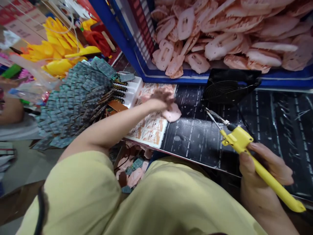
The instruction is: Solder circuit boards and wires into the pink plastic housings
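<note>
My right hand [265, 166] is closed round the handle of a yellow soldering gun [241, 138]. Its metal tip points up and left over the dark bench mat, close to a black fan-like unit [226, 86]. My left hand [162, 98] reaches across to the left part of the bench and is smeared by motion. Under and beside it lies a pale pink plastic piece [172, 113], partly covered by the hand. Whether the fingers grip this piece cannot be made out. Beneath them is a printed sheet [151, 130] with orange pictures.
A blue crate [171, 80] heaped with pink plastic parts [223, 45] stands along the back. Left of the bench, many green circuit boards [78, 94] are stacked beside a white foam tray [134, 89]. Yellow parts [58, 45] lie behind. A box below holds pink pieces [134, 178].
</note>
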Demonstrator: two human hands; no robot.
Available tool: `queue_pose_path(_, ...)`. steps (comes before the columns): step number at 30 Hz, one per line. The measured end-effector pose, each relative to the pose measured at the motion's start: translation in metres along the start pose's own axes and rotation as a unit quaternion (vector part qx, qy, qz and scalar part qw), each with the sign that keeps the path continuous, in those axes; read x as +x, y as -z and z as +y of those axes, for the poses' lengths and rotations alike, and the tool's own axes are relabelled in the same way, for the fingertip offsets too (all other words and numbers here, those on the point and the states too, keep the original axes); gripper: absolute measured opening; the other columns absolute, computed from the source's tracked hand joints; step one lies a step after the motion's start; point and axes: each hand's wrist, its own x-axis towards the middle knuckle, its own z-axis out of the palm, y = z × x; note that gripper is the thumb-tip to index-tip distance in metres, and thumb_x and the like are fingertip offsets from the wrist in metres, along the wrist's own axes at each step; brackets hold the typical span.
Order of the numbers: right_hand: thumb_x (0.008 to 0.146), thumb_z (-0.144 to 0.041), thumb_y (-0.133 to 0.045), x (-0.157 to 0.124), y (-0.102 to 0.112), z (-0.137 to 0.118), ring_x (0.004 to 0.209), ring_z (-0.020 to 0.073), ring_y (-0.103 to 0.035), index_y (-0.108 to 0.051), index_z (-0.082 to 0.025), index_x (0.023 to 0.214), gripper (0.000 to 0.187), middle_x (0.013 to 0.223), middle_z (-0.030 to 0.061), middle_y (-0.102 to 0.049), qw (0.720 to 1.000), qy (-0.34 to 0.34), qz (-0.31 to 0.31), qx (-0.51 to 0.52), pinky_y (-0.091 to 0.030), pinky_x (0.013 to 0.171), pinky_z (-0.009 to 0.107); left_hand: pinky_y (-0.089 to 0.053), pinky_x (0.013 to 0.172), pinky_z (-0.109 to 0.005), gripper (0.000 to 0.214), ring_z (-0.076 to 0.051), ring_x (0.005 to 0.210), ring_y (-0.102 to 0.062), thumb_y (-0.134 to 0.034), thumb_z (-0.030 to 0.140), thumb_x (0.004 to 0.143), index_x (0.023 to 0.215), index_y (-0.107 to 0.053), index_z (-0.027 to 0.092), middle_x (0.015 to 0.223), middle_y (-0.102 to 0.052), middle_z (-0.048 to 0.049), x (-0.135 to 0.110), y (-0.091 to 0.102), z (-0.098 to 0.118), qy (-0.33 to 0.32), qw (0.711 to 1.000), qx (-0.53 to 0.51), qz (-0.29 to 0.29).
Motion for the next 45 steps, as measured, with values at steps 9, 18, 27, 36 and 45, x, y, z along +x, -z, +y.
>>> queue_pose_path(9,0.075,-0.029,-0.087,0.000,-0.001,-0.002,0.058,0.0224,-0.073,-0.080,-0.034,0.116,0.042,0.080,0.0022,-0.080,1.000,-0.004,0.003,-0.008,-0.060,0.051,0.032,-0.045,0.120,-0.046,0.060,-0.027,0.139,-0.058,-0.043,0.007,0.087,0.146,-0.057,0.011,0.148,-0.061,-0.0164,-0.044,-0.025,0.012,-0.013,0.964,-0.222,0.148)
queue_pose_path(18,0.075,-0.044,-0.087,-0.001,-0.009,0.007,0.052,0.0184,-0.068,-0.084,-0.028,0.101,0.031,0.072,0.0032,-0.078,0.996,0.026,0.077,-0.023,-0.049,0.044,0.029,-0.056,0.104,-0.039,0.041,-0.024,0.111,-0.072,-0.053,0.011,0.086,0.123,-0.073,0.010,0.119,-0.077,-0.0126,-0.051,-0.011,-0.013,0.034,0.944,-0.254,0.207)
queue_pose_path(27,0.077,-0.042,-0.085,-0.008,-0.005,0.018,0.054,0.0151,-0.066,-0.082,-0.021,0.097,0.030,0.075,0.0030,-0.077,0.996,0.029,0.058,-0.057,-0.048,0.051,0.026,-0.050,0.107,-0.042,0.057,-0.034,0.128,-0.063,-0.073,0.017,0.079,0.136,-0.069,0.023,0.136,-0.070,-0.0097,-0.017,0.009,0.018,0.127,0.989,-0.064,0.042)
queue_pose_path(36,0.080,-0.063,-0.077,-0.005,-0.015,0.036,0.053,0.0160,-0.064,-0.081,-0.022,0.096,0.044,0.071,0.0042,-0.072,0.987,0.088,0.124,-0.047,-0.048,0.048,0.028,-0.052,0.096,-0.033,0.047,-0.022,0.108,-0.071,-0.056,0.025,0.095,0.141,-0.064,0.019,0.115,-0.073,-0.0031,-0.092,0.043,0.011,0.034,0.961,-0.204,0.185)
queue_pose_path(45,0.088,-0.080,-0.058,0.004,-0.020,0.016,0.062,0.0259,-0.075,-0.074,-0.020,0.123,0.071,0.092,0.0092,-0.075,0.989,0.127,0.067,0.041,-0.060,0.043,0.036,-0.049,0.075,-0.025,0.028,-0.020,0.084,-0.073,-0.056,0.029,0.097,0.110,-0.081,0.029,0.099,-0.081,-0.0025,-0.219,-0.027,-0.013,-0.041,0.969,-0.102,-0.222)
